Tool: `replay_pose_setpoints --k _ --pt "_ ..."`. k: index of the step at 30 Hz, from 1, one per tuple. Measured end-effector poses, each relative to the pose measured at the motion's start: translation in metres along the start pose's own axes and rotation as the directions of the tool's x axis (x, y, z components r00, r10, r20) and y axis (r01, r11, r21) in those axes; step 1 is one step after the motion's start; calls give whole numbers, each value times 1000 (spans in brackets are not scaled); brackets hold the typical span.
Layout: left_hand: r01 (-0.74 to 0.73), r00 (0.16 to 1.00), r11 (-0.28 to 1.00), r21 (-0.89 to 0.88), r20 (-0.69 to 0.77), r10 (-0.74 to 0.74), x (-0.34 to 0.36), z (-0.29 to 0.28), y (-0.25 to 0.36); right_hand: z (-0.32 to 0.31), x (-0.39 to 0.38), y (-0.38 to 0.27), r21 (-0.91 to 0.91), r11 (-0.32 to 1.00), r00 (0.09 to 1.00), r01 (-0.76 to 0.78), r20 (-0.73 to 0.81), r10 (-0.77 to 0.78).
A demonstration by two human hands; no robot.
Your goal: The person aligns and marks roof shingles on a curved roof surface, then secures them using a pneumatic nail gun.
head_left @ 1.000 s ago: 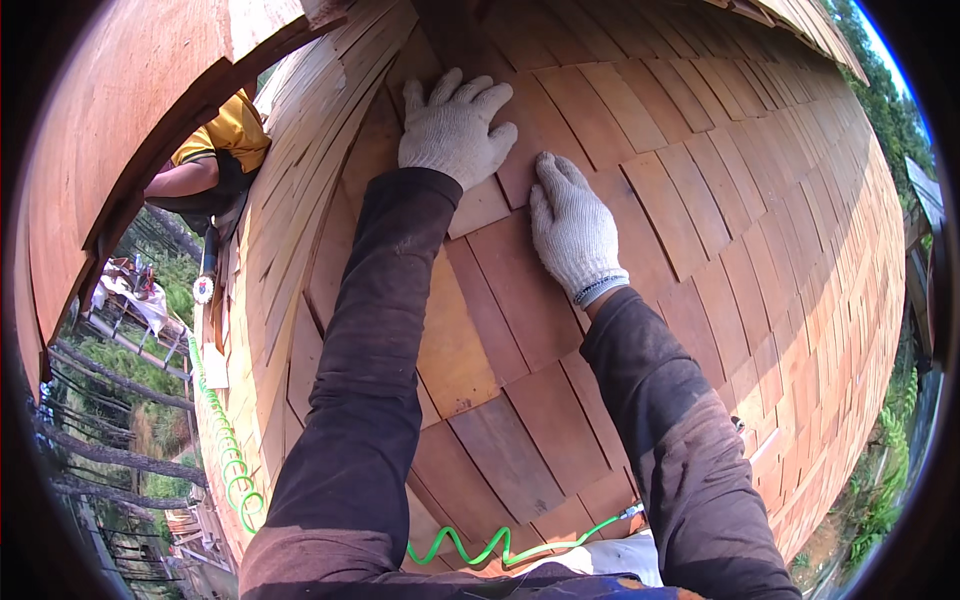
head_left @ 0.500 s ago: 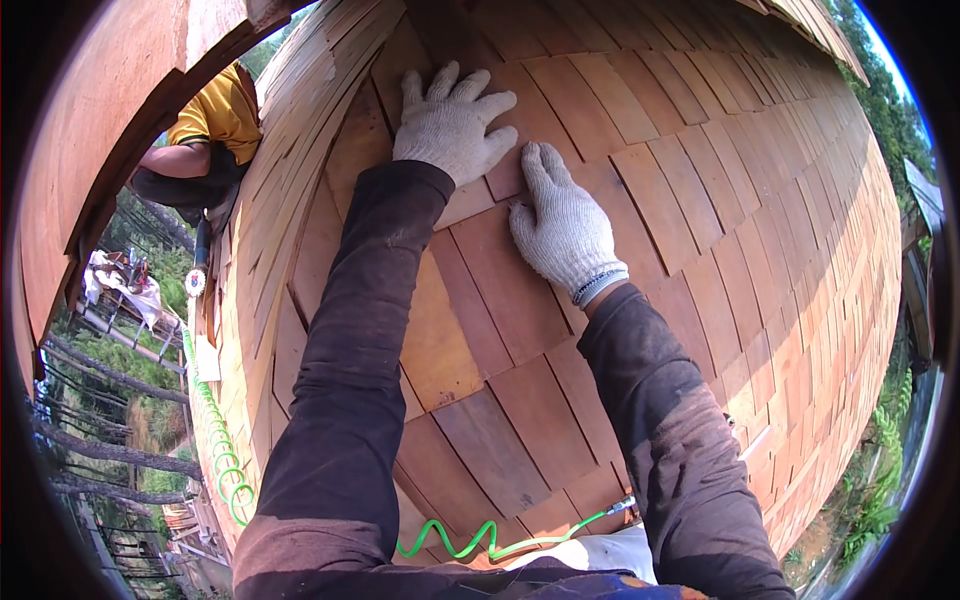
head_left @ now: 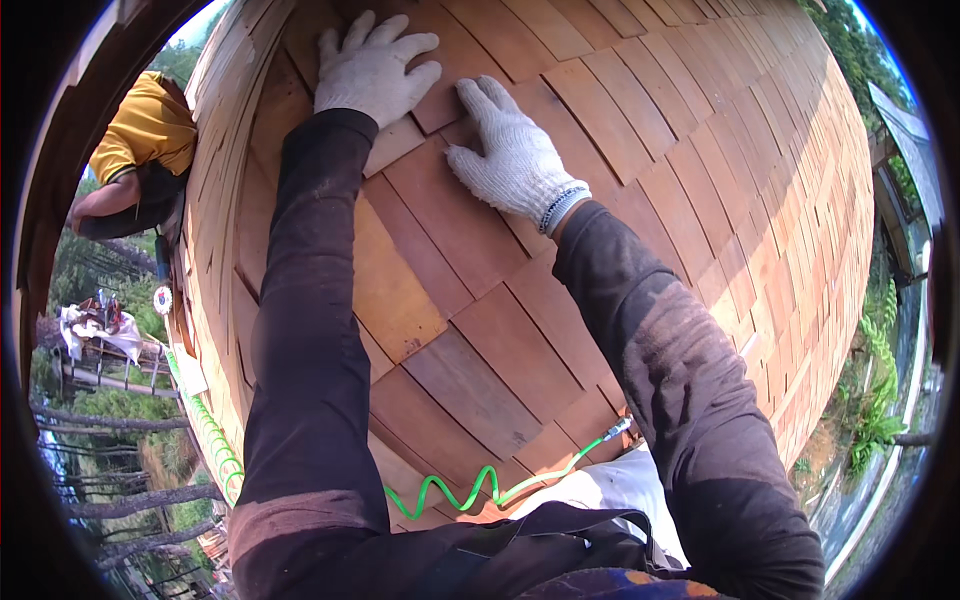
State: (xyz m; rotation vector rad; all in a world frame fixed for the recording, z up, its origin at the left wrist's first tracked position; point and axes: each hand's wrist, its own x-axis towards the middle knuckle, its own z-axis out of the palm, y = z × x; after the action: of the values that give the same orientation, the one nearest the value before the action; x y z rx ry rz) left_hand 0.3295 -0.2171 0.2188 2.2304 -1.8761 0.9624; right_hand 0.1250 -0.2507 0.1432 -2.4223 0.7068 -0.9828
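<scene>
My left hand [head_left: 375, 70], in a white knit glove, lies on the wooden shingles near the upper middle of the view, its fingers spread. My right hand [head_left: 508, 160], gloved the same way, rests lower and to the right on a reddish shingle [head_left: 425, 220], fingers stretched out and thumb apart. Both touch the curved, overlapping shingle surface [head_left: 640, 170]. A yellowish shingle [head_left: 395, 290] shows between my dark-sleeved forearms.
A person in a yellow shirt [head_left: 145, 120] works at the left edge. A coiled green hose [head_left: 470, 500] with a metal fitting [head_left: 617, 428] crosses low over the shingles. A white cloth [head_left: 590, 480] lies at the bottom. Trees [head_left: 130, 500] and scaffolding [head_left: 100, 370] show beyond.
The view has shifted, so both hands and the shingles sit higher and further left. The wooden overhang at upper left has mostly left view. My right fingers have edged toward my left hand.
</scene>
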Motion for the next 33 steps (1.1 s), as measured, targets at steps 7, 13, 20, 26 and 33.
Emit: replay_pose_setpoints --k 7,13,20,26,33 --pt "17 994 990 141 100 -32 3 18 -25 -43 -157 -20 219 969 992 -114 -20 122" --pt "6 996 990 143 92 -19 12 13 -23 -171 -298 129 10 731 657 -682 -432 618" --pt "57 998 998 -32 41 -55 -9 3 -12 -206 -421 240 -335 86 207 -938 -346 915" --pt "81 996 993 -81 36 -79 -11 -16 -6 -196 -441 279 -392 163 309 -906 -344 887" --pt "93 996 989 -118 24 -90 -13 -9 -5 -196 -500 364 -567 198 478 -800 -402 781"
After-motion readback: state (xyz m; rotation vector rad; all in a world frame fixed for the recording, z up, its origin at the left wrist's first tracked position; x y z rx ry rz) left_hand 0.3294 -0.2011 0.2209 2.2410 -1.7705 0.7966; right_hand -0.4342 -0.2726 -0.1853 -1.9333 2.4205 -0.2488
